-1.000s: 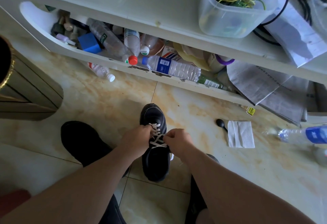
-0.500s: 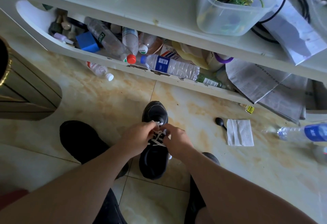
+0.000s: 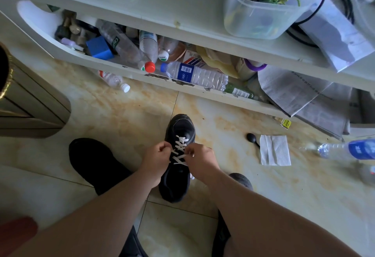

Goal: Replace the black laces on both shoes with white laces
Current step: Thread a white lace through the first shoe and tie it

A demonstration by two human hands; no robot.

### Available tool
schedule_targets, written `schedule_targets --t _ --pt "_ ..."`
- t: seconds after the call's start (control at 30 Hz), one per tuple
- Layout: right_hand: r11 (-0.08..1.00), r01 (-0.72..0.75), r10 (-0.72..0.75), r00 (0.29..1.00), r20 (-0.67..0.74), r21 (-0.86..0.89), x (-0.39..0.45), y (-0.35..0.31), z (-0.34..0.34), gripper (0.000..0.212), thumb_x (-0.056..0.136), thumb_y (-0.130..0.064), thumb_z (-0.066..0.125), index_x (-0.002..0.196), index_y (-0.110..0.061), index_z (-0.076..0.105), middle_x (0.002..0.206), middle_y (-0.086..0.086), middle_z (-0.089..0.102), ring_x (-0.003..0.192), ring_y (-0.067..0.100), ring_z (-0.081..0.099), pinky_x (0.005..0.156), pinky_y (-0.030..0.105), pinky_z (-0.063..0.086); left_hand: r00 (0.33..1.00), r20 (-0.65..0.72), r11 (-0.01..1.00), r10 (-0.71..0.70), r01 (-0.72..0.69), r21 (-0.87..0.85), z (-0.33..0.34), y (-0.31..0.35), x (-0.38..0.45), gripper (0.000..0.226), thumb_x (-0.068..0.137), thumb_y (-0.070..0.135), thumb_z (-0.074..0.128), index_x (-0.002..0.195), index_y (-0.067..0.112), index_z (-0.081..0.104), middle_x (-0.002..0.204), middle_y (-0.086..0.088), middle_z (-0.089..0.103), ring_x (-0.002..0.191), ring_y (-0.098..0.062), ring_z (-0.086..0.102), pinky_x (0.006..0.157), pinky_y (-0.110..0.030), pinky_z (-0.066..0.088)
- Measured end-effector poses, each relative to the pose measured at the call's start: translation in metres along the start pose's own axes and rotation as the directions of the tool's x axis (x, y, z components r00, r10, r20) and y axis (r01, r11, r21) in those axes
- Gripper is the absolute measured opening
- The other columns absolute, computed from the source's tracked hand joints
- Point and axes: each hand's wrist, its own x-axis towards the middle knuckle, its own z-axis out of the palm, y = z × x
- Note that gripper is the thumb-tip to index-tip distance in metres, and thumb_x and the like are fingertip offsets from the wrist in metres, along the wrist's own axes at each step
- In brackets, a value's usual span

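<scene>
A black shoe stands on the tiled floor, toe pointing away from me, with a white lace crossed through its eyelets. My left hand is at the shoe's left side, its fingers curled and pinching the lace. On the right side, my right hand pinches the lace the same way. The lace ends are hidden in my fingers. A second black shoe lies to the left; its laces cannot be seen. Another dark shoe shows partly behind my right forearm.
A low white shelf packed with plastic bottles runs across the far side. On the floor lie a small bottle, a folded tissue, a black spoon and a blue-labelled bottle. A gold-trimmed bin stands left.
Both hands came together over the upper lacing half a second ago, then drew apart to either side of the shoe, leaving the white crossings exposed between them.
</scene>
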Motion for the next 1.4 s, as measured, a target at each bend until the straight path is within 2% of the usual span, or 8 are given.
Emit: schedule_targets --t 0.2,0.43,0.67,0.8,1.0,1.13,1.23,1.4 --pt "0.962 -0.144 0.137 0.990 0.046 0.234 0.002 0.001 0.006 0.011 0.093 -0.022 0.064 0.093 -0.032 0.070 0.096 -0.007 0.070 0.078 0.012 0.066 0.050 0.017 0.047 0.998 0.043 0.986 0.040 -0.047 0.161 -0.003 0.011 -0.002 0.028 0.092 0.005 0.054 0.079 0.026 0.067 0.073 -0.004 0.067 0.072 -0.020 0.059 0.067 -0.037 0.047" --pt "0.805 -0.289 0.254 0.957 0.140 0.518 0.013 0.000 -0.002 0.010 0.093 -0.032 0.065 0.088 -0.027 0.072 0.088 0.006 0.073 0.069 0.020 0.064 0.063 0.034 0.054 0.995 0.085 0.988 -0.047 0.034 0.150 -0.011 0.014 -0.005 0.021 0.094 0.005 0.052 0.093 0.014 0.071 0.088 -0.008 0.076 0.089 -0.029 0.074 0.079 -0.041 0.059" --pt "0.995 -0.036 0.032 0.998 0.050 0.089 0.017 -0.010 -0.002 0.026 0.099 -0.018 0.058 0.105 -0.032 0.079 0.100 -0.013 0.069 0.079 0.010 0.066 0.063 0.019 0.051 0.998 0.028 0.975 -0.057 0.050 0.218 -0.001 0.016 -0.007 0.014 0.093 0.023 0.063 0.089 0.011 0.068 0.077 -0.004 0.070 0.072 -0.022 0.065 0.066 -0.037 0.050" --pt "0.986 0.091 -0.084 0.995 0.050 -0.142 0.017 -0.015 0.003 0.025 0.099 -0.019 0.056 0.104 -0.027 0.079 0.098 -0.002 0.073 0.086 0.018 0.067 0.077 0.033 0.060 0.998 -0.045 0.933 -0.035 0.048 0.356 0.010 0.011 -0.008 0.012 0.080 0.021 0.069 0.088 0.018 0.060 0.077 -0.005 0.066 0.068 -0.018 0.059 0.063 -0.035 0.047" --pt "0.955 0.042 -0.016 0.996 0.091 -0.294 0.020 -0.013 0.013 0.024 0.092 -0.001 0.050 0.091 -0.019 0.065 0.087 -0.002 0.058 0.070 0.012 0.052 0.054 0.023 0.041 0.998 -0.028 0.898 0.062 -0.043 0.437 0.012 0.005 -0.010 0.046 0.063 0.035 0.082 0.100 0.033 0.055 0.088 0.010 0.070 0.081 -0.013 0.069 0.070 -0.039 0.062" --pt "0.995 -0.086 0.093 0.986 0.140 -0.051 0.023 0.000 0.013 0.016 0.103 -0.010 0.053 0.098 -0.015 0.067 0.087 -0.001 0.060 0.071 0.012 0.054 0.055 0.023 0.043 1.000 -0.011 0.959 -0.023 0.025 0.283 0.003 0.004 -0.016 0.027 0.076 0.016 0.078 0.096 0.026 0.063 0.083 0.006 0.072 0.080 -0.016 0.070 0.070 -0.035 0.059" --pt "0.967 -0.193 0.159 0.968 0.195 0.168 0.022 0.007 0.012 0.020 0.105 -0.017 0.050 0.103 -0.007 0.067 0.086 0.011 0.064 0.074 0.024 0.058 0.063 0.037 0.049 0.996 0.053 0.976 -0.069 0.056 0.211 -0.005 0.005 -0.015 0.020 0.083 0.009 0.071 0.098 0.022 0.068 0.088 0.001 0.071 0.083 -0.017 0.067 0.072 -0.030 0.053" --pt "0.667 -0.439 0.334 0.898 0.286 0.602 0.018 0.008 0.013 0.020 0.107 -0.015 0.049 0.113 -0.013 0.068 0.104 0.015 0.068 0.085 0.023 0.067 0.070 0.038 0.063 0.992 0.096 0.981 -0.086 0.068 0.184 -0.009 0.006 -0.008 0.015 0.086 0.010 0.069 0.099 0.018 0.067 0.096 -0.008 0.073 0.091 -0.027 0.072 0.076 -0.038 0.059"
